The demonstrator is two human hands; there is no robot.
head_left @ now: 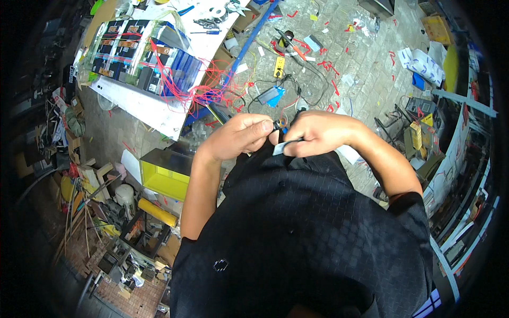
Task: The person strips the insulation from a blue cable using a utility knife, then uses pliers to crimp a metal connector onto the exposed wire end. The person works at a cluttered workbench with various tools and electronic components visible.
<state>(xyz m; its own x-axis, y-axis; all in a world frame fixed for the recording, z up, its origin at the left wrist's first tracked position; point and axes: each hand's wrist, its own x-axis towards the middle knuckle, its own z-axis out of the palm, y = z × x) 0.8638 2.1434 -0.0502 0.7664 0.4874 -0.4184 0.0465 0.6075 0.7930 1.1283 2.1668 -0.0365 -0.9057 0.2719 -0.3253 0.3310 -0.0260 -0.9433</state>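
The left hand (241,135) and the right hand (313,132) are meeting close in front of the person's chest, above a dark shirt (297,233) woven in a faint checked pattern. The left hand's thumb and curled fingers are pressing together on a small dark part (278,125) with a spot of orange beside it; the part is sitting right at the fingertips, between the two hands, and it is too small to tell its exact shape. The right hand is closing into a loose fist, and a thin, flat, pale grey strip (281,148) is sticking out from under its fingers, toward the left hand and just below the dark part.

Beyond the hands, on the rough concrete floor (366,69), red wire scraps (326,64) are lying scattered, with a small yellow meter (279,66) and a flat blue piece (271,96) among black leads. Farther off past the left hand, a white bench (154,108) is carrying a block of blue battery cells (143,55) under clear film, trailing thin red wires (209,87). Below the left forearm, a yellow box (164,180) is standing open.
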